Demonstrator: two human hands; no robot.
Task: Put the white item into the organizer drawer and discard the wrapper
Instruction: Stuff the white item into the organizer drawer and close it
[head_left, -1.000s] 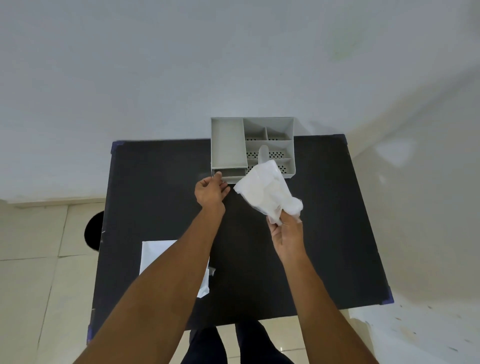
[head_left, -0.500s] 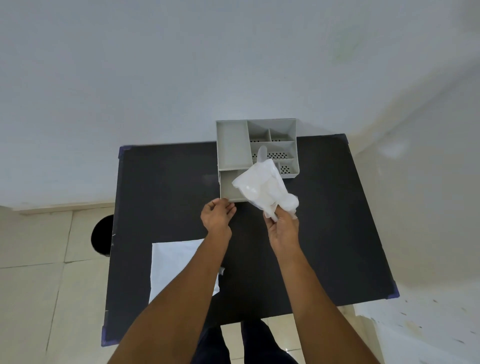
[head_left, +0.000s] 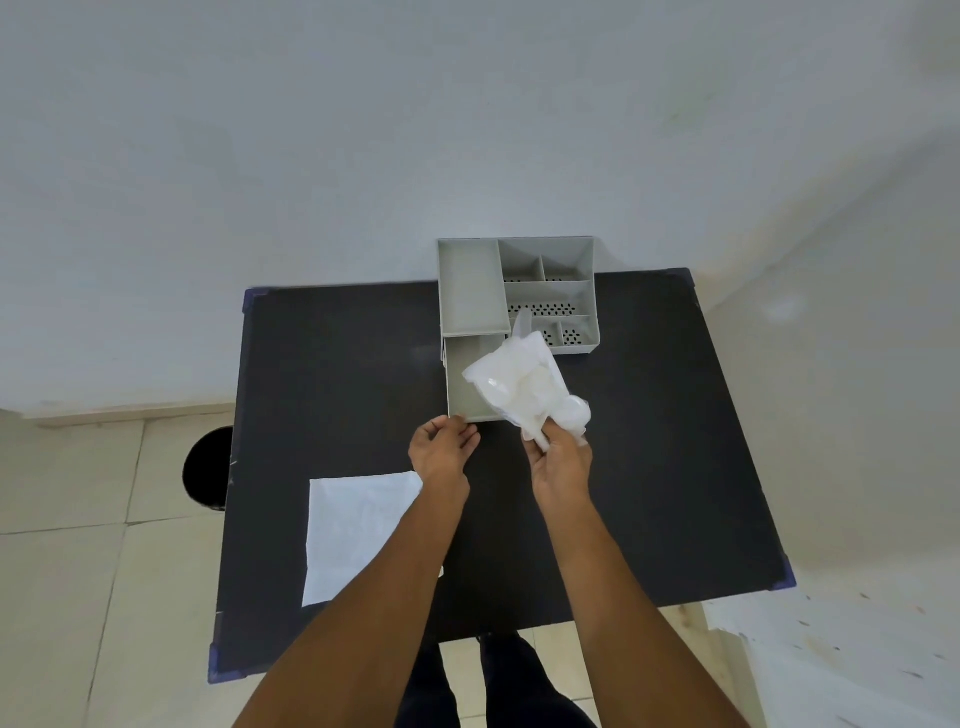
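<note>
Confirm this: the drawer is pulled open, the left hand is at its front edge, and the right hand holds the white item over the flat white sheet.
One thing is wrong. In the head view the right hand holds the white item over the open drawer, not over the sheet, which lies nearer the person on the left. The left hand is at the drawer's front edge.

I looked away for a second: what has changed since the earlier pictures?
The left hand has pulled the organizer's drawer out toward the person; it now stands open. The right hand still holds the white wrapped item, now over the open drawer. The organizer and white sheet stayed put.
</note>
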